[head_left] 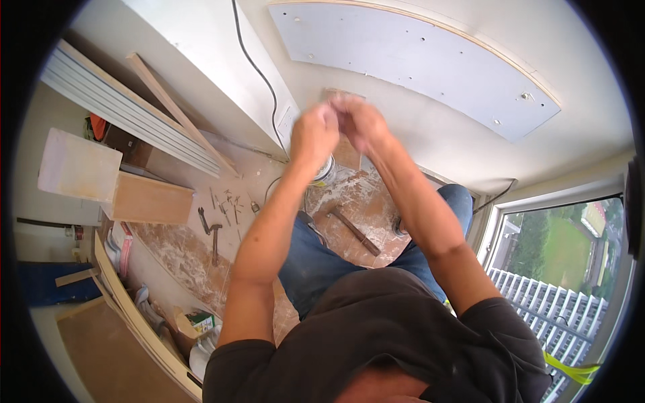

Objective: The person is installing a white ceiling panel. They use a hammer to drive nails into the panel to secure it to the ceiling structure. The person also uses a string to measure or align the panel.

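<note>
My left hand [314, 136] and my right hand [363, 122] are raised in front of me, close together, with their fingertips meeting. The left fingers are curled in, with the thumb on top. Motion blurs the right fingers, which also look bent inward. Anything between the hands is hidden. Behind them a wooden board [348, 156] leans at the wall, and a white bucket [327, 171] shows partly past my left wrist. A hammer with a wooden handle [356, 232] lies on the dusty floor between my legs.
A pale panel with screws and holes [416, 54] is fixed on the wall ahead. A black cable [259, 70] hangs down the white column. Another hammer [215, 243] and several bits [228, 205] lie to the left, near long leaning strips [134, 111]. A window [564, 248] is at right.
</note>
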{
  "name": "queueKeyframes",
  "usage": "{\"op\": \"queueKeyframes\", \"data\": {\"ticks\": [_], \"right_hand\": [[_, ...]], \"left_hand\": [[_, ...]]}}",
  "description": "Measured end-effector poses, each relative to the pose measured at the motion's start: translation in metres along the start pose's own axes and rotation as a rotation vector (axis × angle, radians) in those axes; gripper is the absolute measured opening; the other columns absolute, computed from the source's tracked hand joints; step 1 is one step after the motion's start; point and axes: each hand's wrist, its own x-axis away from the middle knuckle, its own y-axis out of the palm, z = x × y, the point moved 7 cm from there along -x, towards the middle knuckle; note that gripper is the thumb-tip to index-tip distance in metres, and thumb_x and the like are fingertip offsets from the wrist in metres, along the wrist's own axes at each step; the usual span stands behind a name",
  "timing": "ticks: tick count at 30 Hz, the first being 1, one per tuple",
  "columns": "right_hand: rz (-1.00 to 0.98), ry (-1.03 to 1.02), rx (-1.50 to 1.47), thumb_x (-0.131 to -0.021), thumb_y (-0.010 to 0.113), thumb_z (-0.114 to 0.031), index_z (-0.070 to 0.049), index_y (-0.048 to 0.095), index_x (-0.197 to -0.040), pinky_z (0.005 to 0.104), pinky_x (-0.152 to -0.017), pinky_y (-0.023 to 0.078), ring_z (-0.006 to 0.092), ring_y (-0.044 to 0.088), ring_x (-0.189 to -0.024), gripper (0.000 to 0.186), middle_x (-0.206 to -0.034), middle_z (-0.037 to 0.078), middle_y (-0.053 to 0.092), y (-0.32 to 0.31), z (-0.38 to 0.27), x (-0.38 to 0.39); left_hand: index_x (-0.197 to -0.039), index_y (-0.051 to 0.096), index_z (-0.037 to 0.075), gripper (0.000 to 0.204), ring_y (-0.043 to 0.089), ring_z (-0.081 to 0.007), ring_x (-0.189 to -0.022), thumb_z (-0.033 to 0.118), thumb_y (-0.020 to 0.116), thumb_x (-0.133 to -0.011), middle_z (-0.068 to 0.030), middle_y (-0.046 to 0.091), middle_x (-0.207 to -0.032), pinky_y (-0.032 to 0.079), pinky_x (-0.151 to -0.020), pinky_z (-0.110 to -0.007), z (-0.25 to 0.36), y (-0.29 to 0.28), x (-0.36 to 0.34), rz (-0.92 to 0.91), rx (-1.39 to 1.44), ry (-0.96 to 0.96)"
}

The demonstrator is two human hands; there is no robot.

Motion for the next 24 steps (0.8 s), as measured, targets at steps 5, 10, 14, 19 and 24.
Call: {"op": "queueKeyframes", "data": {"ticks": [5, 10, 14, 19, 24], "right_hand": [[0.166, 0.165, 0.108, -0.099, 0.058, -0.018, -0.011, 0.06, -0.103, 0.0336, -0.078, 0.05, 0.0184, 0.067, -0.091, 0.008, -0.102, 0.004, 0.069, -0.086, 0.062, 0.114], [0.159, 0.232, 0.03, -0.096, 0.066, -0.023, -0.012, 0.059, -0.105, 0.0388, -0.087, 0.051, 0.0236, 0.067, -0.099, 0.016, -0.109, 0.006, 0.068, -0.105, 0.089, 0.179], [0.19, 0.157, 0.045, -0.096, 0.066, -0.023, -0.01, 0.061, -0.1, 0.0377, -0.086, 0.051, 0.0213, 0.066, -0.095, 0.014, -0.105, 0.007, 0.069, -0.108, 0.087, 0.197], [0.374, -0.098, 0.833, -0.093, 0.067, -0.023, -0.009, 0.065, -0.104, 0.0367, -0.085, 0.047, 0.0216, 0.064, -0.096, 0.018, -0.106, 0.006, 0.07, -0.101, 0.048, 0.225], [0.376, -0.959, 1.772, -0.081, 0.072, -0.014, -0.001, 0.066, -0.114, 0.0455, -0.083, 0.051, 0.0403, 0.065, -0.093, 0.036, -0.099, 0.018, 0.069, -0.033, -0.005, 0.271]], "left_hand": [[-0.096, 0.07, -0.005, 0.02, 0.064, -0.0119, -0.061, 0.015, 0.066, -0.092, -0.0074, 0.068, -0.073, 0.052, -0.056, -0.028, -0.08, 0.053, 0.135, -0.3, 0.201, -0.258], [-0.098, 0.07, -0.005, 0.021, 0.064, -0.0103, -0.068, 0.014, 0.071, -0.09, -0.0063, 0.07, -0.083, 0.051, -0.061, -0.025, -0.082, 0.078, 0.194, -0.237, 0.424, -0.254], [-0.095, 0.071, -0.004, 0.019, 0.063, -0.0103, -0.066, 0.014, 0.069, -0.092, -0.006, 0.069, -0.079, 0.049, -0.058, -0.024, -0.051, 0.082, 0.207, -0.348, 0.615, -0.417], [-0.09, 0.072, 0.0, 0.015, 0.064, -0.0161, -0.061, 0.014, 0.069, -0.088, -0.0094, 0.068, -0.071, 0.049, -0.056, -0.029, -0.044, 0.071, 0.209, -0.269, 0.438, -0.215], [-0.082, 0.068, 0.004, 0.006, 0.065, -0.0362, -0.07, 0.008, 0.066, -0.078, -0.015, 0.066, -0.076, 0.051, -0.062, -0.044, -0.014, 0.06, 0.219, -0.164, -0.072, 0.332]]}}
